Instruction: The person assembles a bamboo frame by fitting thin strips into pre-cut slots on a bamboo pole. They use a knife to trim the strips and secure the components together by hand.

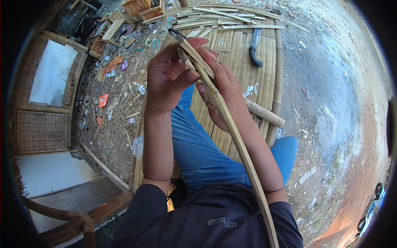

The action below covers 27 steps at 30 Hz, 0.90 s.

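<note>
A long, pale bamboo strip runs from beside my right shoulder up past my lap. Around its far end my left hand is closed, thumb pressed on the near side. My right hand is closed on the same strip just to the right, fingers curled over it. Between the hands the strip looks split, with a short piece standing away from it. A dark, pointed tip shows at the far end; I cannot make out what it belongs to. Both hands are raised above the bamboo bench.
On the bench lie a large knife with a black handle and, farther off, several bamboo strips. A bamboo pole end sticks out at right. Wooden crates stand far left above littered ground; woven wall panels line the left.
</note>
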Available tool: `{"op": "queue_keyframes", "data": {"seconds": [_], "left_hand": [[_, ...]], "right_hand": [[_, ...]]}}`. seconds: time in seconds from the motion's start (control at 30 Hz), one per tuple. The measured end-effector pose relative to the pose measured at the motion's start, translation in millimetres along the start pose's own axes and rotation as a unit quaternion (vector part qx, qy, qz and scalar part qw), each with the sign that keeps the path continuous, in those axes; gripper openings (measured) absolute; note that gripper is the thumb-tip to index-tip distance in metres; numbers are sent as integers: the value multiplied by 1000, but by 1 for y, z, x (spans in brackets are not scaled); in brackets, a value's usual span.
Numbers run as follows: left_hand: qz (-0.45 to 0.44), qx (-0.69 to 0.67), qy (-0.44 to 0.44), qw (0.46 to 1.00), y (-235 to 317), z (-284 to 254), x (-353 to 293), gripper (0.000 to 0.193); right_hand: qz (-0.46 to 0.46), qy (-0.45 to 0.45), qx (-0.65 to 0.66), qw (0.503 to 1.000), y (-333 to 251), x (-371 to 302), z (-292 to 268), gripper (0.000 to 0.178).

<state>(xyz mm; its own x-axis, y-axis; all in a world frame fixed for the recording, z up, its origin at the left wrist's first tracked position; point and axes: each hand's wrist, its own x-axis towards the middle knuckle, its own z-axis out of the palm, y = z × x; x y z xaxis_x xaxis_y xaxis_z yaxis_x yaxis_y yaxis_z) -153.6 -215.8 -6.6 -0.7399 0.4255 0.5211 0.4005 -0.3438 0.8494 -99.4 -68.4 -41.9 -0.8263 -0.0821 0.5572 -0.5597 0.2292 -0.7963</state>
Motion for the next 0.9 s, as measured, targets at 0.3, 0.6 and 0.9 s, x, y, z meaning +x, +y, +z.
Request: {"op": "queue_keyframes", "data": {"seconds": [0.3, 0.6, 0.9], "left_hand": [[-24, -52, -21, 998, -8, 0, 4, 48], [-11, -91, -36, 995, -16, 1, 9, 44], [-7, -83, -39, 996, -16, 8, 14, 48]], "right_hand": [[6, 4, -13, 1000, -1, -2, 0, 55], [34, 4, -18, 999, -4, -3, -3, 41], [28, 35, -38, 998, 1, -10, -1, 43]]}}
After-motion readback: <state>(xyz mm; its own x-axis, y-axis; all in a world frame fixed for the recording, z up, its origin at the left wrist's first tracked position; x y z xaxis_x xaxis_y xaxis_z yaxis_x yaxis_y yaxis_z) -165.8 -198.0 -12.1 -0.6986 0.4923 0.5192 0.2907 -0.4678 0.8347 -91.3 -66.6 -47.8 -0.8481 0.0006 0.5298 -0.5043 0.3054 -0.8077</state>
